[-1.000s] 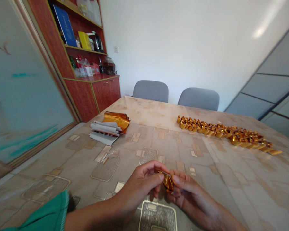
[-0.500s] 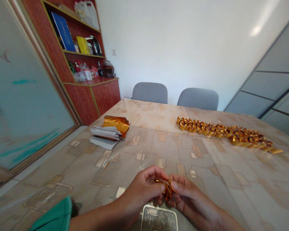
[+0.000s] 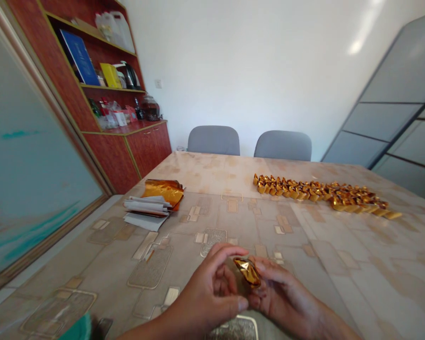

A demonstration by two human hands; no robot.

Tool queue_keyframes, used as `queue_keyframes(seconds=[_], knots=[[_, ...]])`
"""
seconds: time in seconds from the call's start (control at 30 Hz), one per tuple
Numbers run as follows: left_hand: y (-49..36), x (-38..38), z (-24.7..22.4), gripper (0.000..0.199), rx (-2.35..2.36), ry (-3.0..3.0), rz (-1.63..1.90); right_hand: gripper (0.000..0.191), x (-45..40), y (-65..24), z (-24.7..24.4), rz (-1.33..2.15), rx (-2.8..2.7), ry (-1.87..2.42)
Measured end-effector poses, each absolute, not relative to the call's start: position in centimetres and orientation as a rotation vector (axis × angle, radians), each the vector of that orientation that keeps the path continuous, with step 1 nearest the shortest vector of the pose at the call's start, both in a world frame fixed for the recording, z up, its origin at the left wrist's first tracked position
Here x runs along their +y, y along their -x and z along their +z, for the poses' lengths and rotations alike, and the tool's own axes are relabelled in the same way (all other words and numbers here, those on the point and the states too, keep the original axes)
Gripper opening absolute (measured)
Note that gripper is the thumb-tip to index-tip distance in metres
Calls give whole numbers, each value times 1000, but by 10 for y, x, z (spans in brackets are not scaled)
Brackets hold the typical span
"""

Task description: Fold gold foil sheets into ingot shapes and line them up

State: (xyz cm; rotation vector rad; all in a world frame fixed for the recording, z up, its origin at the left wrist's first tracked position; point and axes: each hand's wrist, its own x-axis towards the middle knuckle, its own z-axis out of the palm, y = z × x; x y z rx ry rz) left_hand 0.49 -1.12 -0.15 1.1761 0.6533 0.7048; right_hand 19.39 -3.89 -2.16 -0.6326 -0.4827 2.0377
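A small folded piece of shiny gold foil paper [image 3: 248,272], shaped like an ingot, is held above the near part of the table. My right hand [image 3: 283,288] grips it between thumb and fingers at its right side. My left hand [image 3: 212,283] is beside it on the left, thumb and forefinger spread apart around a gap, apparently not touching the foil. Rows of similar gold foil ingots [image 3: 318,191] stand packed together on the right of the table. To the left lies a stack of gold foil sheets [image 3: 163,190] with pale-backed sheets [image 3: 147,208] in front.
The patterned tablecloth [image 3: 191,245] covers a long table. Two grey chairs [image 3: 213,140] stand behind its far edge. A red-brown cabinet [image 3: 109,156] with shelves is at the back left, beside a frosted glass door [image 3: 31,156].
My left thumb and forefinger have come off the gold foil piece and opened. The piece is turned in my right hand, showing its shiny face. The view has shifted slightly.
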Motion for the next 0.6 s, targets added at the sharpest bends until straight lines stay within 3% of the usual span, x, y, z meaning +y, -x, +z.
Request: queue_keyframes(seconds=[0.2, 0.43, 0.6], knots=[[-9, -3, 12, 22, 774, -1597, 839, 27, -39, -190, -17, 1914, -688, 792], [-7, 8, 8, 28, 924, -1731, 844, 22, -43, -205, 5, 951, -1601, 1070], [-12, 7, 4, 21, 891, -1703, 840, 28, -41, -205, 6, 776, -1954, 1030]])
